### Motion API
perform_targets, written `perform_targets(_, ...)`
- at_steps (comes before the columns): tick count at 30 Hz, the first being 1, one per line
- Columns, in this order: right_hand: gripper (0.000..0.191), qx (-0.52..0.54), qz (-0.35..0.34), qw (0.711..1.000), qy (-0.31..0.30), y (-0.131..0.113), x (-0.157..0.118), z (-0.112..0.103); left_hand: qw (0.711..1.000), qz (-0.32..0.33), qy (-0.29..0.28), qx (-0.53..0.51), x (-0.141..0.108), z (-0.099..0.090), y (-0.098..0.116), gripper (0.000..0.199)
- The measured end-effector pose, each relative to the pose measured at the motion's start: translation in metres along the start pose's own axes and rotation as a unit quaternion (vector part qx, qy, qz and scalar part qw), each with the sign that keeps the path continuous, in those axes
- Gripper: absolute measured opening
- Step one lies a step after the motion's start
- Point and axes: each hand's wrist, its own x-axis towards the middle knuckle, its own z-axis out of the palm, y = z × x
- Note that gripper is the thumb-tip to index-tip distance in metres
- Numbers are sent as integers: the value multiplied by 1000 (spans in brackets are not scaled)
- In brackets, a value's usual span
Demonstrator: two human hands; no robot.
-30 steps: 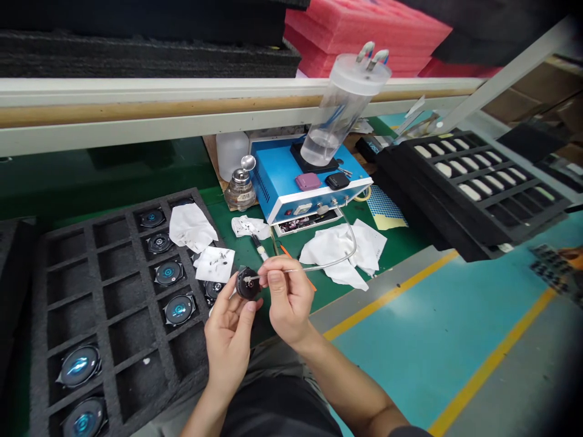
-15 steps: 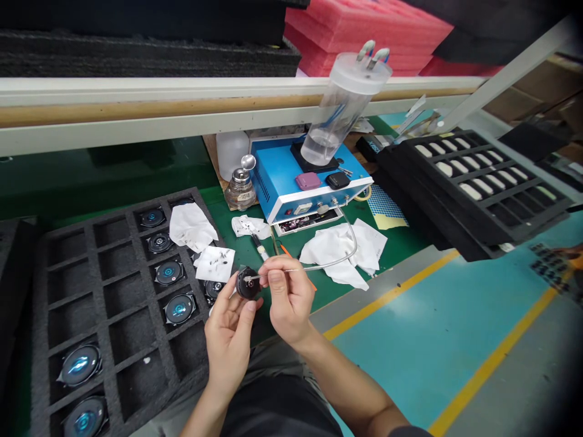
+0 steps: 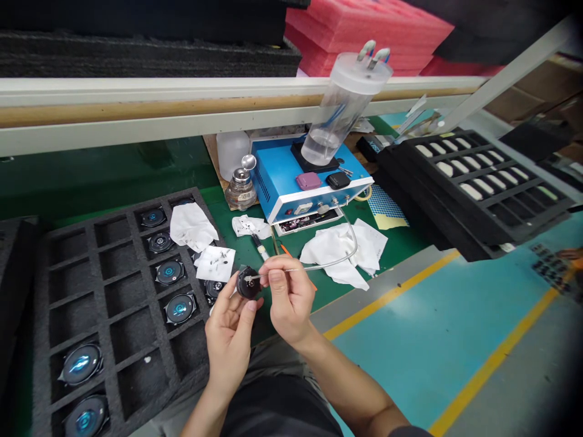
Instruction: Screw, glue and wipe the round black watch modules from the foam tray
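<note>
Between the fingers of my left hand [image 3: 230,334] is a dark round watch body [image 3: 247,287], tilted with one face toward me. My right hand [image 3: 289,297] pinches a thin rod-like tool [image 3: 268,276], whose pale tip lies at the face of the watch body. From behind the right hand a clear tube [image 3: 350,246] curves up to the front of a blue box-shaped machine [image 3: 291,170]. To the left, a black foam tray [image 3: 102,291] holds several similar round watch bodies [image 3: 180,308] in its compartments.
White wipes [image 3: 337,249] and a dark-specked paper [image 3: 215,263] lie around the hands. A glass bottle [image 3: 240,189] stands left of the machine, a clear cylinder [image 3: 339,115] on top. At right is another foam tray [image 3: 483,176]. A shelf edge [image 3: 159,109] crosses above.
</note>
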Motion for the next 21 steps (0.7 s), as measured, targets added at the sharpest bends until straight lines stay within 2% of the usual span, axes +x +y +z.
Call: perform_targets(21,13,-14,0,1000,-2,0,0,0,1000,-6,-1,-1,0,1,1,52)
